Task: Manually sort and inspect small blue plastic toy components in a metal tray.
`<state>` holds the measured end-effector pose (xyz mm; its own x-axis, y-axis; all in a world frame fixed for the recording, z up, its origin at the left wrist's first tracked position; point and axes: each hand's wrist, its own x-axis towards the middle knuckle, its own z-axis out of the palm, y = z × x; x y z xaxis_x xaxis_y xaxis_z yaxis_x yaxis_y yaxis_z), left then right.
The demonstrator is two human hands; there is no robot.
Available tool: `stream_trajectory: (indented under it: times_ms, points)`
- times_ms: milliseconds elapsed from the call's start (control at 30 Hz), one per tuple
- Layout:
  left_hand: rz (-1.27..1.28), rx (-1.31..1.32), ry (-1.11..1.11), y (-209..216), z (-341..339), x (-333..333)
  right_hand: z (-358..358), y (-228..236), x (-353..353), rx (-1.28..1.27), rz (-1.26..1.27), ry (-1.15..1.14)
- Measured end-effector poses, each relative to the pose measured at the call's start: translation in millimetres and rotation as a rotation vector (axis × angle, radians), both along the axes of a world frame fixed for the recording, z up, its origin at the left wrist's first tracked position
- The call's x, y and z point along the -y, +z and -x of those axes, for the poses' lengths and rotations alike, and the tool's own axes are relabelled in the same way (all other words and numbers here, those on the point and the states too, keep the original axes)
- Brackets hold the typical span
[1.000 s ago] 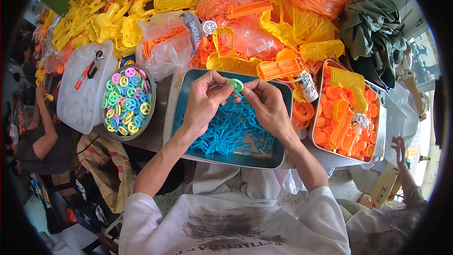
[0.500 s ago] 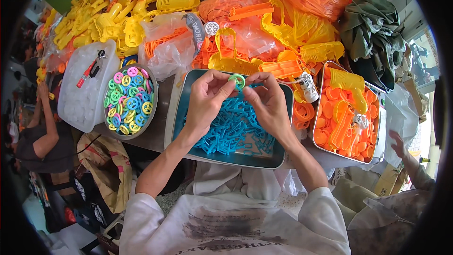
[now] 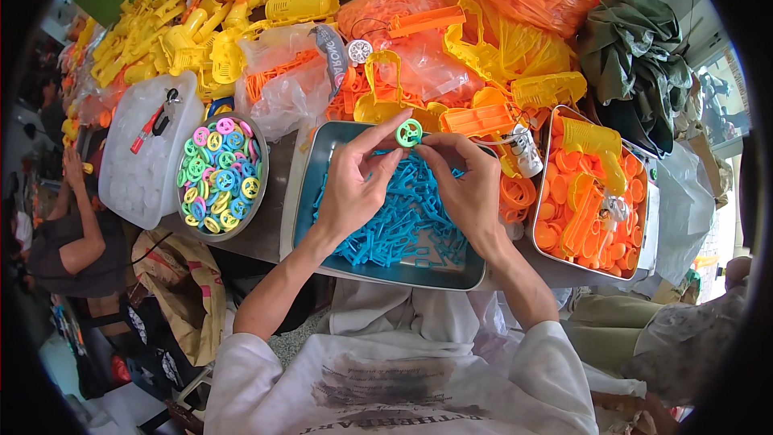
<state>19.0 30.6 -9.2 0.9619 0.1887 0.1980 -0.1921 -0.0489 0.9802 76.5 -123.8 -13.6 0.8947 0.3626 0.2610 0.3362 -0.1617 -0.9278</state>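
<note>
Both hands meet over the far side of a dark-rimmed metal tray filled with blue plastic clips. Between them is a small green plastic wheel, its spoked face showing. My right hand pinches the wheel at its right edge with thumb and index finger. My left hand has thumb and index finger spread at the wheel's left side, the index tip by the top rim and the thumb just below; whether they touch it is hard to tell. Any clip joined to the wheel is hidden by the fingers.
To the left stand a bowl of coloured wheels and a white translucent tub with red-handled pliers. At right is a tray of orange parts. Yellow and orange parts and bags pile up behind. Other people are at both sides.
The green wheel has turned to face me. My left index finger has straightened and the left grip has loosened. At the right, another person's raised hand has gone from its place.
</note>
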Motion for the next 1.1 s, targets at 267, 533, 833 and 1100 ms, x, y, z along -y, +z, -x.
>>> stream_trajectory:
  times_ms: [267,533,833,1100]
  points:
    - [-0.165,0.098,0.033,-6.3,-1.2,0.0,1.1,-0.9,1.8,-0.14,-0.087,0.032]
    - [-0.223,0.102,0.074,-5.3,-1.0,0.9,2.7,-0.1,-1.2,0.034,-0.044,0.041]
    - [-0.163,0.073,0.038,-6.0,-0.7,-0.2,2.5,1.0,1.3,0.191,0.09,0.044]
    - [-0.068,0.03,0.062,-6.1,-0.5,2.7,5.4,-3.0,0.0,0.118,0.075,0.033]
